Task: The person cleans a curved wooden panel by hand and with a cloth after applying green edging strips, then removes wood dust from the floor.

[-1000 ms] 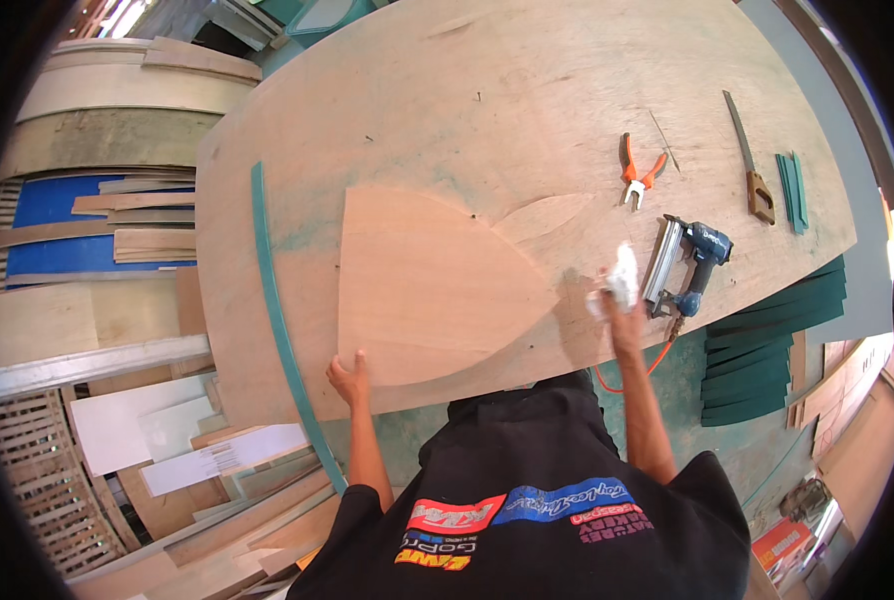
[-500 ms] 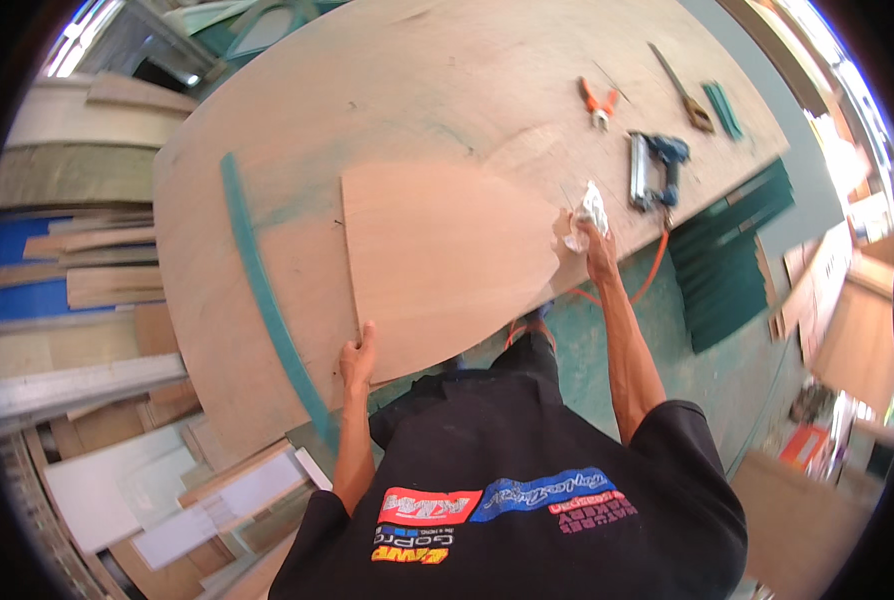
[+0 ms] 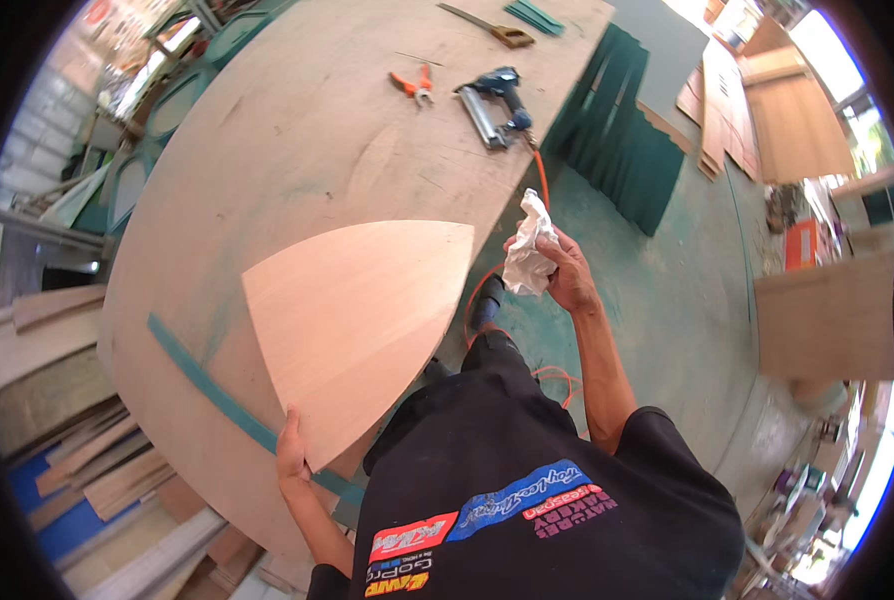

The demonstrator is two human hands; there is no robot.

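A thin curved-sided wooden panel (image 3: 367, 315) lies over the workbench, with one corner toward the far right. At its near left corner, my left hand (image 3: 292, 452) grips the edge, thumb on top and fingers hidden underneath. My right hand (image 3: 569, 275) is closed around a crumpled white sheet (image 3: 530, 250), paper or thin cloth, in the air off the bench's right edge. That hand is apart from the panel. Whether the panel rests flat or is slightly raised cannot be made out.
On the workbench (image 3: 297, 150) are orange-handled pliers (image 3: 417, 86), a nail gun (image 3: 497, 105) with an orange hose (image 3: 542, 180), a handsaw (image 3: 492, 25) and a green curved strip (image 3: 212, 385). Dark green boards (image 3: 617, 130) lie right of it. Wood offcuts (image 3: 92, 460) are stacked at left.
The view has swung to the right. My right hand has brought the white sheet from the bench surface to off its right edge. My left hand still holds the panel, now angled differently.
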